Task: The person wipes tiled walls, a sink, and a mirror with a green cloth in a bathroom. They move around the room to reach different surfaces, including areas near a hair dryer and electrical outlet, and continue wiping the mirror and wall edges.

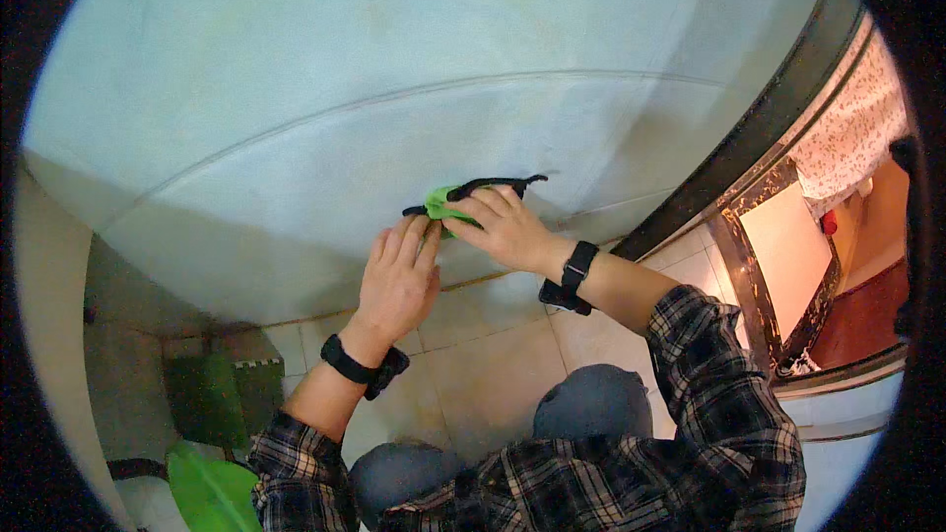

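In front of the pale wall (394, 148), a crumpled bright green cloth (442, 205) with black edging is bunched between my two hands. My right hand (510, 234) closes over its right part, fingers bent across the green fabric. A twisted strip of the black edging sticks out to the right above those fingers. From the lower left, my left hand (399, 271) pinches the cloth's lower side with its fingertips. Most of the cloth's underside is hidden by my fingers. Black bands circle both my wrists.
Below the wall lies a tiled floor (483, 374), with my bent knees over it. A dark frame (729, 163) edges the wall at right, beside a doorway with a patterned curtain (852, 123). At lower left are a dark green box (202, 394) and a bright green object (207, 488).
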{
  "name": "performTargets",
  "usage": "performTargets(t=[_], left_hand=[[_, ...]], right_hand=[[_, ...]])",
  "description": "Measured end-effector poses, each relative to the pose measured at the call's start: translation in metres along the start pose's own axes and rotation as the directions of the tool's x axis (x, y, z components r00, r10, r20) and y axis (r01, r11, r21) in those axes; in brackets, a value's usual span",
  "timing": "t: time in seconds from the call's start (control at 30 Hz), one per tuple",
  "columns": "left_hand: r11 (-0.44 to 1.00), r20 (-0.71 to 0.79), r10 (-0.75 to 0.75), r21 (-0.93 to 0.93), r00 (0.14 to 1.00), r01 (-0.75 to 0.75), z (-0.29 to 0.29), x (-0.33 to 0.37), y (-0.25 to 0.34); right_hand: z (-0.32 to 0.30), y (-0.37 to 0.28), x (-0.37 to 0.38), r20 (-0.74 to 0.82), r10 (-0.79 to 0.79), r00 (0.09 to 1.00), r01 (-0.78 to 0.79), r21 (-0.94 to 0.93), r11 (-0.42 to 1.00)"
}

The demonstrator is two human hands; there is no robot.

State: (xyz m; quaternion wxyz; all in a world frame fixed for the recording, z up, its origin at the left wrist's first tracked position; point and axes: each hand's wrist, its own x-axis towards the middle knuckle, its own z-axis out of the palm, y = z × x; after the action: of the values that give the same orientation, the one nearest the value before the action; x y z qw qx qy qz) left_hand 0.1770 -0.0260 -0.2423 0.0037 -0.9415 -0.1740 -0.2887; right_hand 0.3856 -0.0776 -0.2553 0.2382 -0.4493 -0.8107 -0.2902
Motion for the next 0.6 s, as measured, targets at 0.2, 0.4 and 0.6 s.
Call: performTargets(t=[0.2, 0.4, 0.6], left_hand=[[0.998, -0.144, -0.008, -0.062, 0.99, -0.001, 0.0, 0.042, 0.022], [0.997, -0.255, 0.081, 0.005, 0.964, -0.082, 0.007, 0.095, 0.041], [0.978, 0.122, 0.188, 0.063, 0.974, -0.197, 0.051, 0.061, 0.046]], right_hand=[[-0.032, 0.029, 0.008, -0.262, 0.128, 0.957, -0.154, -0.082, 0.985], [-0.06, 0.055, 0.007, -0.439, 0.32, 0.839, -0.375, -0.042, 0.926], [-0.028, 0.029, -0.059, -0.166, 0.412, 0.896, -0.418, -0.006, 0.908]])
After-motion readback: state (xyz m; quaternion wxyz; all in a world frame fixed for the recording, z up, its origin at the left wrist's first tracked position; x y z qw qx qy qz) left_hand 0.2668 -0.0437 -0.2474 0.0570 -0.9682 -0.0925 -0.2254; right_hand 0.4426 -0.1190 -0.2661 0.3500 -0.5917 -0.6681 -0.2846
